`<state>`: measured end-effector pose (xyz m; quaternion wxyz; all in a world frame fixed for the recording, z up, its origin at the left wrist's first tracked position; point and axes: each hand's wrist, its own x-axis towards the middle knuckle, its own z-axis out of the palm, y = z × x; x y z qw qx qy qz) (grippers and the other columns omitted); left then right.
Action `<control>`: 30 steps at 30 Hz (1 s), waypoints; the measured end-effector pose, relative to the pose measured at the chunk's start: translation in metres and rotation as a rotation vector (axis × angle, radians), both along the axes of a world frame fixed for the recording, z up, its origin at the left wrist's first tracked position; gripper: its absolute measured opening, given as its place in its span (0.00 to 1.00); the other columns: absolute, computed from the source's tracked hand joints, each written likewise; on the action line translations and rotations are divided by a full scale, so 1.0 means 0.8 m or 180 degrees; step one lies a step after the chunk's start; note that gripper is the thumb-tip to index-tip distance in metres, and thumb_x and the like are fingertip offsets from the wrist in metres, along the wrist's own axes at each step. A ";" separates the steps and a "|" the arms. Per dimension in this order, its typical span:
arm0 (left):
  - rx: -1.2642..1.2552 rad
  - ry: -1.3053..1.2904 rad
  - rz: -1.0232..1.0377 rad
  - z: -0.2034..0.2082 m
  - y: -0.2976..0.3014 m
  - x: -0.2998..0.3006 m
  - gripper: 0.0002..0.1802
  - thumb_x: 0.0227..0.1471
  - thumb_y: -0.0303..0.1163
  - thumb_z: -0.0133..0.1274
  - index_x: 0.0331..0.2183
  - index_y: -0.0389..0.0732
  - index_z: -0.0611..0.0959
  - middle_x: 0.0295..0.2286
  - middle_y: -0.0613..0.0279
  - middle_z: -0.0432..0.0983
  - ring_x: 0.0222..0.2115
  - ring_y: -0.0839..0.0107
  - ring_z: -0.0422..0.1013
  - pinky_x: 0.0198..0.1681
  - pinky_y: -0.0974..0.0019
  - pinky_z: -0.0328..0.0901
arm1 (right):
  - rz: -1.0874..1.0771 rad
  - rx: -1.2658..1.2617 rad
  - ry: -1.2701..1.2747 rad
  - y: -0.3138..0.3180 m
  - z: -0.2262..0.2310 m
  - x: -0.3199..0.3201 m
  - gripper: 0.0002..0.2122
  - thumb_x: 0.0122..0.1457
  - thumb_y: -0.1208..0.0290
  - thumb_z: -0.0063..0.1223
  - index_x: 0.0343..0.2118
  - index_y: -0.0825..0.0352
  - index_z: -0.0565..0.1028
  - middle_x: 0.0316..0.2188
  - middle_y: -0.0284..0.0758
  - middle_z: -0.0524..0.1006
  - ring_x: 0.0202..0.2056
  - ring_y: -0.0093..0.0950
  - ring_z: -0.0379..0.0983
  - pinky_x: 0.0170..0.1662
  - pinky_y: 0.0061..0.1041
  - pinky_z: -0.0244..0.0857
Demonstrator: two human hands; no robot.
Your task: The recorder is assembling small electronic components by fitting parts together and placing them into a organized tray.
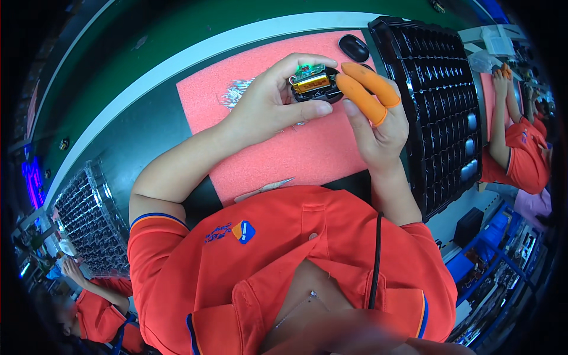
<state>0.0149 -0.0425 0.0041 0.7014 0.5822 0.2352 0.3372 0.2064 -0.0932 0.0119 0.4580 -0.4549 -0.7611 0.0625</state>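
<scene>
My left hand (269,109) is closed around a small open black electronic device (319,93), fingers over its far side and thumb along the near side. A green circuit board (310,71) with a lit green glow shows at its top, beside a yellow-orange wrapped block (312,84). From the right, my right hand (381,127) meets the device's right end with bent fingers; two of them wear orange finger cots (362,100). Whether those fingers also pinch a small part is hidden. Underneath lies a pink foam mat (266,160).
Thin silvery wire pieces (235,93) lie on the mat, and a pointed tool (263,189) near my body. A glossy black rounded case (353,48) sits at the far edge. Black compartment tray (438,112) stands right, clear tray (92,219) left. Co-workers (523,151) sit nearby.
</scene>
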 end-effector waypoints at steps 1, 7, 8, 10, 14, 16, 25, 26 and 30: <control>-0.0001 0.0004 -0.0011 -0.001 0.000 0.001 0.30 0.48 0.28 0.59 0.52 0.41 0.66 0.43 0.63 0.69 0.43 0.76 0.67 0.44 0.72 0.65 | 0.0130 0.0047 0.0023 0.001 -0.001 0.003 0.12 0.50 0.81 0.56 0.40 0.72 0.77 0.42 0.41 0.76 0.41 0.31 0.71 0.43 0.23 0.64; -0.0268 0.0235 -0.0116 0.005 0.001 -0.001 0.31 0.47 0.26 0.59 0.53 0.40 0.66 0.45 0.62 0.68 0.45 0.74 0.67 0.47 0.71 0.66 | 0.0198 -0.0073 0.0100 -0.001 0.001 0.002 0.13 0.51 0.81 0.54 0.41 0.72 0.77 0.44 0.42 0.75 0.43 0.32 0.71 0.46 0.25 0.63; -0.0116 0.0153 0.0004 0.004 -0.001 0.001 0.31 0.47 0.25 0.59 0.53 0.40 0.66 0.45 0.62 0.67 0.46 0.73 0.67 0.49 0.69 0.65 | 0.0260 -0.0143 0.0154 -0.002 0.002 0.001 0.13 0.52 0.80 0.54 0.42 0.72 0.76 0.45 0.42 0.75 0.44 0.32 0.71 0.47 0.25 0.63; 0.0036 0.0072 0.0128 0.005 -0.005 0.000 0.32 0.47 0.24 0.59 0.53 0.40 0.66 0.46 0.61 0.67 0.47 0.72 0.67 0.50 0.68 0.65 | 0.0235 -0.0155 0.0341 -0.006 0.003 -0.007 0.13 0.52 0.80 0.54 0.42 0.71 0.77 0.45 0.41 0.74 0.42 0.32 0.70 0.46 0.25 0.63; 0.0425 0.0367 0.0192 0.005 -0.003 -0.003 0.32 0.47 0.22 0.58 0.53 0.40 0.65 0.47 0.60 0.66 0.47 0.71 0.67 0.50 0.67 0.65 | 0.0243 -0.0148 0.0572 -0.007 0.000 -0.013 0.13 0.53 0.80 0.53 0.43 0.70 0.76 0.45 0.42 0.74 0.41 0.31 0.70 0.45 0.25 0.63; 0.0587 0.0488 0.0148 0.003 -0.002 -0.004 0.32 0.48 0.22 0.58 0.53 0.40 0.65 0.47 0.60 0.66 0.47 0.71 0.67 0.50 0.67 0.65 | 0.0234 -0.0166 0.0594 -0.008 0.000 -0.015 0.13 0.52 0.80 0.53 0.43 0.70 0.76 0.45 0.42 0.74 0.41 0.32 0.70 0.45 0.25 0.63; 0.0216 0.0340 0.0106 -0.003 -0.006 -0.001 0.29 0.49 0.21 0.56 0.53 0.40 0.66 0.44 0.62 0.68 0.44 0.75 0.67 0.45 0.70 0.67 | 0.0171 -0.0228 0.0574 -0.012 -0.020 -0.018 0.13 0.54 0.80 0.52 0.43 0.74 0.75 0.46 0.43 0.73 0.44 0.31 0.69 0.47 0.24 0.62; 0.0172 0.0353 0.0138 -0.005 -0.006 0.000 0.29 0.48 0.21 0.56 0.53 0.39 0.66 0.43 0.62 0.68 0.42 0.76 0.68 0.43 0.71 0.67 | 0.0145 -0.0209 0.0466 -0.011 -0.021 -0.017 0.13 0.54 0.80 0.52 0.43 0.75 0.75 0.46 0.43 0.73 0.44 0.30 0.69 0.47 0.24 0.62; -0.0129 0.0279 0.0057 0.001 0.000 0.004 0.32 0.47 0.24 0.58 0.53 0.40 0.65 0.41 0.62 0.69 0.39 0.78 0.68 0.39 0.74 0.68 | 0.0064 -0.0433 0.0442 -0.011 -0.012 -0.014 0.12 0.55 0.80 0.52 0.42 0.74 0.75 0.47 0.42 0.72 0.45 0.30 0.69 0.49 0.25 0.62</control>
